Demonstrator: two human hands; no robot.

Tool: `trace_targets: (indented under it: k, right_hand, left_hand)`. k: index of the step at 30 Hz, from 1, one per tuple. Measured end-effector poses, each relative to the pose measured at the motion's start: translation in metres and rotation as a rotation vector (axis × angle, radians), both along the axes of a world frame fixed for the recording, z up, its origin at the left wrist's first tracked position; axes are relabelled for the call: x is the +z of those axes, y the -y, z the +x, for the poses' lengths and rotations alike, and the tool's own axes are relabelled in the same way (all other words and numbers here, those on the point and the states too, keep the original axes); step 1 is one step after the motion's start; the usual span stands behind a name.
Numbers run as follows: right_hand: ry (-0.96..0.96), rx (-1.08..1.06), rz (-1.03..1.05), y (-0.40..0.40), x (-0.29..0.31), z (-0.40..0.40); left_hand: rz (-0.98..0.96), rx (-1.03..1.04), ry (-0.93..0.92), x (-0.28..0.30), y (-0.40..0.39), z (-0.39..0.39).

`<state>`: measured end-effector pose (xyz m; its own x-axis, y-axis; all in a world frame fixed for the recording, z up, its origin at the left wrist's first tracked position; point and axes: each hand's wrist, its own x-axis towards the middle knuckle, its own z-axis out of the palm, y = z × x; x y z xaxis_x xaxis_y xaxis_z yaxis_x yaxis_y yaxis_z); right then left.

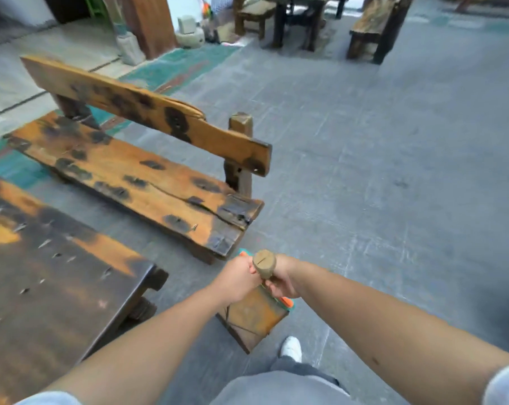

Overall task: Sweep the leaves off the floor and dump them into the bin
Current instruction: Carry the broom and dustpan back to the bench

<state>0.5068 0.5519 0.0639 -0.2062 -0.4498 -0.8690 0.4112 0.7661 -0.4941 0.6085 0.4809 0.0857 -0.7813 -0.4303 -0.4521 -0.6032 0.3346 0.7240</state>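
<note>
Orange bench (148,182) blotched black; floor (393,171) grey.

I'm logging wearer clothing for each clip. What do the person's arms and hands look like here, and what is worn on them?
Both forearms are bare, with pale light-blue short sleeves showing at the left sleeve and right sleeve. The left hand and right hand are bare: no gloves, watch or rings visible.

Even, soft daylight; faint shadows; wide-angle bending at the edges; motion blur softens the far furniture.
</note>
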Motion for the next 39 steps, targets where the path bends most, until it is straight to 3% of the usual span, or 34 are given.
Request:
trace_targets:
  k: [4,7,12,18,27,39]
  right_hand:
    - [-0.057,-0.031,0.068,0.011,0.014,-0.101]
    - [-0.046,-0.073,0.061,0.02,0.022,-0.169]
    - [-0.067,-0.057,0.09,0.053,0.021,-0.278]
    - [-0.098,-0.059,0.09,0.117,0.012,-0.417]
    - [-0.084,-0.138,0.038,0.226,0.026,-0.599]
    - [-0.1,0.158,0.037,0.439,-0.02,-0.809]
  left_hand:
    - [0.02,-0.031,-0.146,-0.001,0.023,-0.098]
    - [0.001,-0.052,-0.153,0.0,0.036,-0.163]
    - [0.123,-0.036,-0.243,0.0,0.07,-0.275]
    - [0.067,-0.137,-0.159,-0.024,0.142,-0.421]
    - [-0.065,-0.219,-0.159,-0.007,0.259,-0.6]
    - [-0.136,0.068,-0.095,-0.041,0.441,-0.784]
